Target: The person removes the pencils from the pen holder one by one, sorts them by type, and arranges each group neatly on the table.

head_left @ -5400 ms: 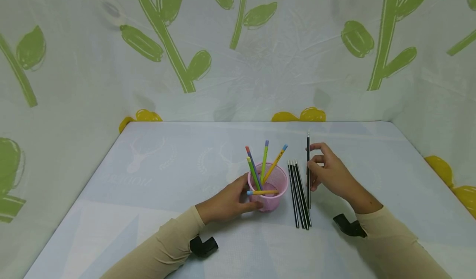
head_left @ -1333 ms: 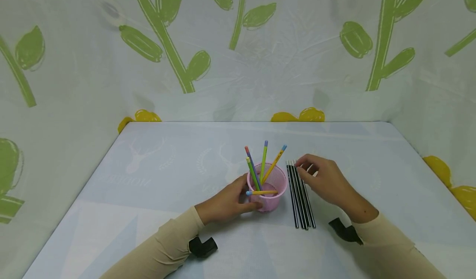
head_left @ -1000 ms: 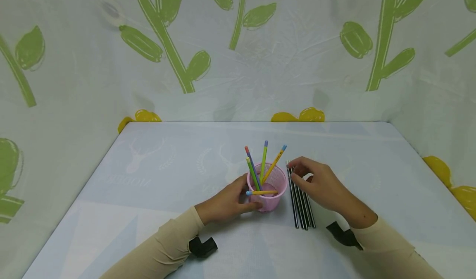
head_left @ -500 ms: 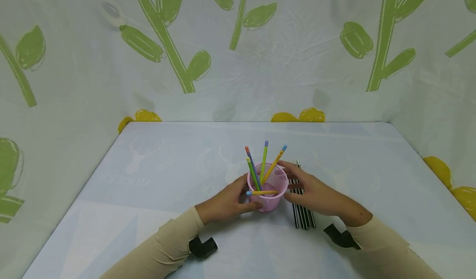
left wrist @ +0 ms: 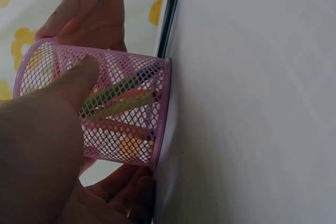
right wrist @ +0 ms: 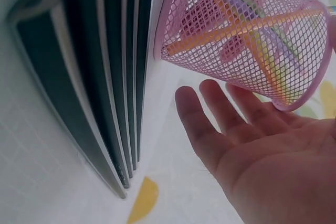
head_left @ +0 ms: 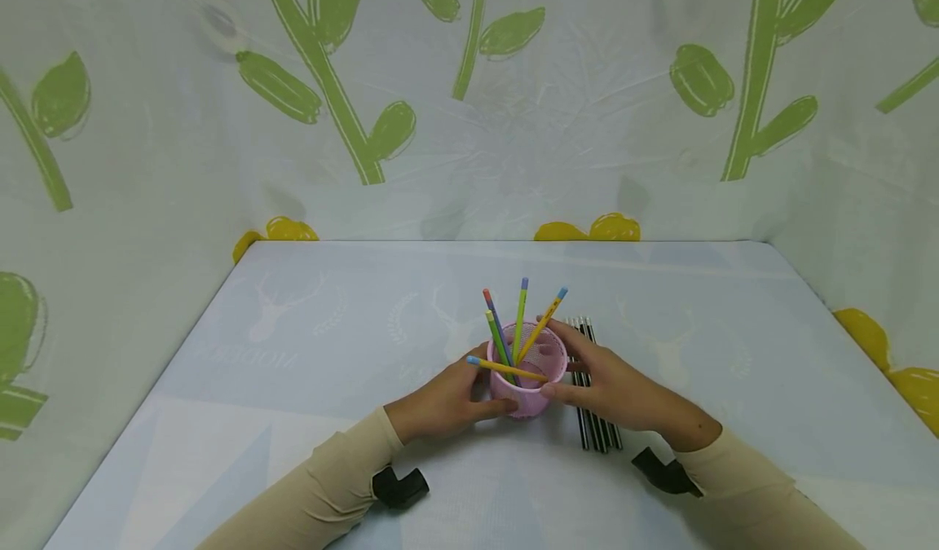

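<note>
A pink mesh pencil cup (head_left: 531, 404) stands upright on the table with several coloured pencils in it. My left hand (head_left: 449, 398) holds the cup's left side; in the left wrist view the thumb (left wrist: 79, 80) lies along the mesh. My right hand (head_left: 619, 387) spans the right side, index fingertip at the far rim and thumb at the near rim. The right wrist view has its other fingers (right wrist: 244, 111) spread beside the cup wall. A yellow pencil (head_left: 506, 368) lies slanted across the mouth, its blue end out to the left. The other coloured pencils lean toward the back.
Several black pencils (head_left: 603, 434) lie side by side just right of the cup, partly under my right hand in the head view. The pale patterned table (head_left: 330, 330) meets a leaf-print cloth backdrop (head_left: 587, 126) at its back and sides.
Earlier my right hand laid a black pencil beside the others. It has since moved left off the row onto the cup. The yellow pencil's blue end has swung up and left.
</note>
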### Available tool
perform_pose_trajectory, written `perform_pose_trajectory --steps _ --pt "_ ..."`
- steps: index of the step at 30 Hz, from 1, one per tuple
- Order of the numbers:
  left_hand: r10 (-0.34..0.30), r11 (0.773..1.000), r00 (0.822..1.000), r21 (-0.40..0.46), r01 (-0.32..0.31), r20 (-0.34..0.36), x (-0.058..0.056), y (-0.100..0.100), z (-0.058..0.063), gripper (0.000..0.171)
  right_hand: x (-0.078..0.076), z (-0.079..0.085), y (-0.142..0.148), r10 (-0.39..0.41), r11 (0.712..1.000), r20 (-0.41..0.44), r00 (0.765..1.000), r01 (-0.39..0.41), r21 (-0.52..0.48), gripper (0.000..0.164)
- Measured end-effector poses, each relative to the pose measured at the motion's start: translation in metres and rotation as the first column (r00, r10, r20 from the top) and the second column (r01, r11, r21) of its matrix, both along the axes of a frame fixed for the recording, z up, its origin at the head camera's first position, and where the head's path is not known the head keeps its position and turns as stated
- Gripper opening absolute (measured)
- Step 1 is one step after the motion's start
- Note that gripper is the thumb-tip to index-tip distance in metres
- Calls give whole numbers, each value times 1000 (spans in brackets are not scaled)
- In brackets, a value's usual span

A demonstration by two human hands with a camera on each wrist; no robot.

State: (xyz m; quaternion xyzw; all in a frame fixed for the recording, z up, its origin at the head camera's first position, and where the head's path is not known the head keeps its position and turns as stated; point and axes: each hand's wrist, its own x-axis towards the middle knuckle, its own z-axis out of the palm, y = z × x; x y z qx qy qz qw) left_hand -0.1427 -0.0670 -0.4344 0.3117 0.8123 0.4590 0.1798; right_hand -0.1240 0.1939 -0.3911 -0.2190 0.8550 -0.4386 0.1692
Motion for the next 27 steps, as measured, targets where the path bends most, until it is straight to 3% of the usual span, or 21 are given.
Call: perform_pose_trajectory --steps 6,10,14,17,22,27 --pt "-11 1000 1000 -20 11 -14 0 -4 7 75 0 -2 0 0 1000 -19 1000 0 -17 85" --pt "44 997 999 -57 -44 -9 -1 -10 16 82 0 0 -1 -3 1000 -40 999 2 -13 84" --pt "99 994 995 -39 -100 -7 -3 -14 25 83 0 1 -3 -13 1000 -37 999 12 -16 85" --pt "136 991 990 14 -135 -49 -4 -16 29 73 1 2 -5 -22 1000 -34 999 21 -19 86" --pt "215 972 969 123 -200 -126 -4 -14 32 42 2 0 -6 -47 999 -43 998 46 -4 86" --pt "260 955 955 183 -232 -145 -3 -13 32 34 2 -1 -7 -59 998 -50 997 59 6 85"
